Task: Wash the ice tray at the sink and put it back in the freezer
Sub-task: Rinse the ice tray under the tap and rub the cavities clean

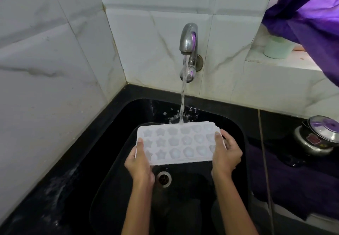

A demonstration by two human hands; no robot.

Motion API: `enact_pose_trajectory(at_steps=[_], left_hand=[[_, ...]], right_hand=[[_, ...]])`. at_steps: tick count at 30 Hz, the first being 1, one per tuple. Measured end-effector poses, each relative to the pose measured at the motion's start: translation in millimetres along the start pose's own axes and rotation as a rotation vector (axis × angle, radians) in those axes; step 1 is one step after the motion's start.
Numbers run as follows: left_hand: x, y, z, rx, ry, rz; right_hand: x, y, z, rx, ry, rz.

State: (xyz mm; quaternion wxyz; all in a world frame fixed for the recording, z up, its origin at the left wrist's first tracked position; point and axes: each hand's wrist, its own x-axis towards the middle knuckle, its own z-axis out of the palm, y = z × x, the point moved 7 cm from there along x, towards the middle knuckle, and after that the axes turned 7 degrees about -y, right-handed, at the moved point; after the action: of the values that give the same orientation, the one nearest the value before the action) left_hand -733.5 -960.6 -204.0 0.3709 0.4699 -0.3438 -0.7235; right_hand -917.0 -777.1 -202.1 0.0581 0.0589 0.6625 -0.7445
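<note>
1. The left hand (141, 161) is gripping the left short end of the ice tray (177, 143), thumb lying on the top face and fingers curling out of sight beneath.
2. The ice tray is hanging level over the black sink (238, 143), above the drain (164, 178) and touching nothing but the hands. It is looking like thin white plastic with star and rounded moulds, so it is probably light and a little bendy; held by one end alone, I judge it would be twisting and spilling.
3. Water from the tap (189, 40) is striking the tray's far edge and splashing, so the surface is likely getting slippery. The flat border at each short end seems the safest place for holding.
4. The right hand (226, 150) is gripping the right short end, thumb on top, fingers wrapping round the edge.
5. A steel pot (317, 135) is sitting on the table at the far right.
</note>
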Motion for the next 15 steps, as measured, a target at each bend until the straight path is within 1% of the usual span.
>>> enact_pose_trajectory(at_steps=[8,15], left_hand=[[5.2,17.3,-35.1,-0.048,0.127,0.04],[10.9,31.0,-62.0,-0.075,0.233,0.046]], right_hand=[[-16.2,1.7,42.0,-0.052,-0.13,0.005],[-27.2,-0.9,84.2,-0.109,-0.269,-0.036]])
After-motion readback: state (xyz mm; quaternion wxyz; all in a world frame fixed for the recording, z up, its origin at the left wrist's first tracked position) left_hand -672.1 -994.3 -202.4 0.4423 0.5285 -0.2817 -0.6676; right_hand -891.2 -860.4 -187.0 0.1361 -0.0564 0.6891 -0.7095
